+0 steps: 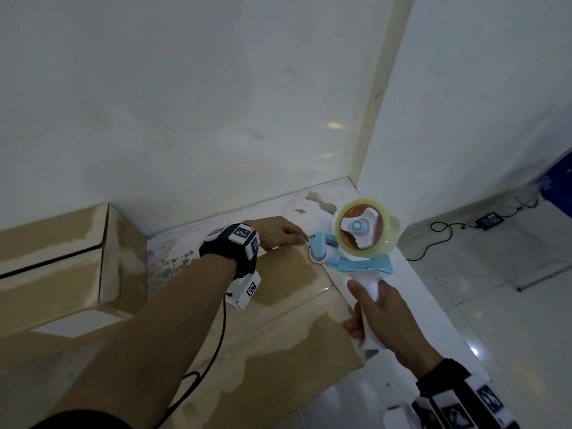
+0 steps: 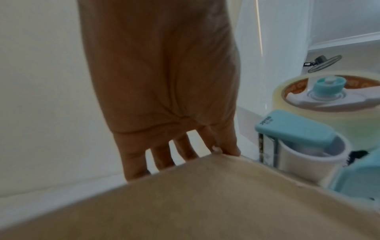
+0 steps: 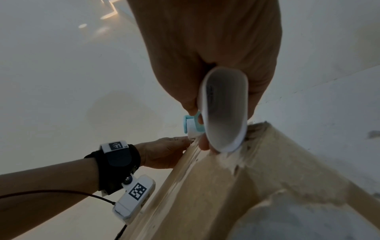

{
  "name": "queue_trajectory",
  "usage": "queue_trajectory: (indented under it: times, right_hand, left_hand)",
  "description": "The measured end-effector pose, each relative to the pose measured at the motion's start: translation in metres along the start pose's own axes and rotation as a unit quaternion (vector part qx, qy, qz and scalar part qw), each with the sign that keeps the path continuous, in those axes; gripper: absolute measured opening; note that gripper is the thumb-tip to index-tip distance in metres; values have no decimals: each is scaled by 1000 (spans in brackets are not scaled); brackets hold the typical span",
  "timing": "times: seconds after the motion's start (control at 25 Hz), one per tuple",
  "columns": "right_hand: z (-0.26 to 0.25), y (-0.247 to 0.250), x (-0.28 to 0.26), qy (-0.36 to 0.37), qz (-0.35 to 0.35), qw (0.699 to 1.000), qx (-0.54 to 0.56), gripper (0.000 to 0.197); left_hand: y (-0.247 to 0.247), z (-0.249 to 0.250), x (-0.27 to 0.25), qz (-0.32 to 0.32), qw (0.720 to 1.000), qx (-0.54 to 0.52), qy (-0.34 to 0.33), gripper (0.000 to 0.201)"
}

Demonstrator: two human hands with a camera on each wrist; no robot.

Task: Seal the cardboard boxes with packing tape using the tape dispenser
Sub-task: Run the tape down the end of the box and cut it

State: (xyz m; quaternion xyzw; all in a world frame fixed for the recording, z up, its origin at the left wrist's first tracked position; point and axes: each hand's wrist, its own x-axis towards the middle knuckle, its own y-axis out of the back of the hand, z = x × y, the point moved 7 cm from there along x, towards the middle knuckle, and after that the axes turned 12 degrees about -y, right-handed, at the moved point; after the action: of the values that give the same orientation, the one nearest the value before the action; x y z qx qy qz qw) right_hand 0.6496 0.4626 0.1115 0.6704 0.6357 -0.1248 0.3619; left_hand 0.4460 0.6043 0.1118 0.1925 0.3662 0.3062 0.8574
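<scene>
While the right hand curls tightly round the white handle of the blue-and-white plastic tape dispenser, the left hand lies over the far edge of the nearer brown cardboard box, thumb and forefinger pinching at that edge just beside the dispenser's roller. Two boxes show: this one, and a second brown cardboard box to the left against the white wall. One roll of clear packing tape sits on the dispenser. A black cable and a small black adapter lie on the white floor at the right. The dispenser's long axis runs away from the person, head foremost at the box's far end.
</scene>
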Motion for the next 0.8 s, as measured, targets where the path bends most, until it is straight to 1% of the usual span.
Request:
queue_trajectory:
  times: [0.12, 0.24, 0.28, 0.36, 0.44, 0.64, 0.8]
  right_hand:
    - [-1, 1, -2, -6, -7, 1000, 4, 42]
    - [-1, -1, -4, -2, -8, 1000, 2, 39]
    - [-2, -1, -3, -2, -8, 1000, 4, 38]
    - [-3, -1, -3, 0, -9, 1000, 2, 37]
    - [-4, 2, -3, 7, -8, 1000, -17, 37]
    - [8, 10, -9, 0, -20, 999, -32, 36]
    - [35, 22, -27, -21, -34, 999, -37, 36]
  left_hand:
    - [-2, -3, -2, -8, 1000, -3, 21, 38]
    - [-7, -5, -6, -28, 998, 49, 36, 42]
    - [-8, -7, -7, -26, 997, 59, 34, 42]
    - [-9, -9, -9, -2, 996, 83, 18, 42]
    - [-9, -8, -11, 14, 995, 98, 0, 42]
    - [-13, 5, -19, -10, 998, 62, -2, 41]
    - [-13, 9, -21, -9, 997, 79, -12, 40]
